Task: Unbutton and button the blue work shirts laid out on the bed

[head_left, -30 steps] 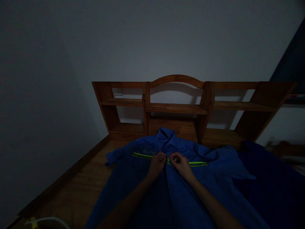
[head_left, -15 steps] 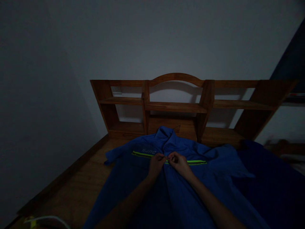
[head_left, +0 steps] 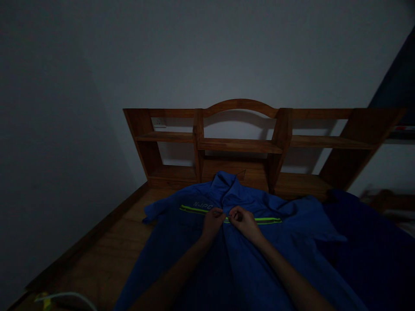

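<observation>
A blue short-sleeved shirt [head_left: 207,250] lies spread out with its collar [head_left: 225,181] at the far end. A yellow-green and grey stripe crosses its chest, with pale lettering above the stripe on the left. My left hand [head_left: 212,222] pinches the front opening of the shirt at stripe height. Just beside it, my right hand [head_left: 244,222] is closed on the other edge of the opening, thumb and forefinger together. The fingertips of both hands nearly meet. Whether a button is between them is too dark and small to make out.
Behind the shirt stands a wooden shelf unit [head_left: 240,144] against the wall. Dark blue cloth [head_left: 366,246] lies to the right. On the wooden surface [head_left: 106,246] at the lower left is a pale cord [head_left: 69,295] with something yellow. A wall socket [head_left: 158,122] shows through the shelf.
Almost nothing differs. Both hands stay at the shirt's front opening, with only a very slight shift of the fingers.
</observation>
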The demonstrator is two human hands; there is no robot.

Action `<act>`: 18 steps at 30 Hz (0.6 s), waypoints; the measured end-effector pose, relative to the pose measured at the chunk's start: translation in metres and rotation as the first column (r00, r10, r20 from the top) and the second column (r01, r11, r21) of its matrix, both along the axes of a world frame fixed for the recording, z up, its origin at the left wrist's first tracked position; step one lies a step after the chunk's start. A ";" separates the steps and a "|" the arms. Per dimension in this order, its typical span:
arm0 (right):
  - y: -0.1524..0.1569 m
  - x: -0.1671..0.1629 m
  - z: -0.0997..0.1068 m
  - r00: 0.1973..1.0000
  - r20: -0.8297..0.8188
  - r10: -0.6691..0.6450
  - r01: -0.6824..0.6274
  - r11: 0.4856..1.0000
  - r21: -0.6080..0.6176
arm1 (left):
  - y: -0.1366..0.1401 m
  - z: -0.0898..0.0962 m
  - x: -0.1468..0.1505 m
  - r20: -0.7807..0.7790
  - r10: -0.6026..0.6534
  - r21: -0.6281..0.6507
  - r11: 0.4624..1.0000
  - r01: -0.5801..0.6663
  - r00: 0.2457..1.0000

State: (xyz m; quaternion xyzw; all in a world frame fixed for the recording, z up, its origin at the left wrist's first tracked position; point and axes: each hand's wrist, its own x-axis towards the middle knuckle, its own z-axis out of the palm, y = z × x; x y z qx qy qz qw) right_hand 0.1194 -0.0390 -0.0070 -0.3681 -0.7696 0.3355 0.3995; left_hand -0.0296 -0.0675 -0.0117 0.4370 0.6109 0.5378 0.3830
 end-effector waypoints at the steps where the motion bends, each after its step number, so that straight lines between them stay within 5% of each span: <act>1: 0.000 0.000 0.000 1.000 -0.001 0.003 -0.003 1.000 0.004 | 0.000 -0.001 0.000 0.026 -0.006 -0.004 1.000 0.006 1.000; 10: -0.003 0.001 0.003 0.998 0.055 -0.002 -0.004 0.994 0.107 | 0.008 -0.008 -0.002 0.221 0.004 -0.083 0.996 0.014 0.975; 18: -0.005 0.002 0.004 0.997 0.073 0.010 -0.019 0.992 0.124 | 0.004 -0.004 -0.003 0.207 0.001 -0.102 0.995 0.021 0.978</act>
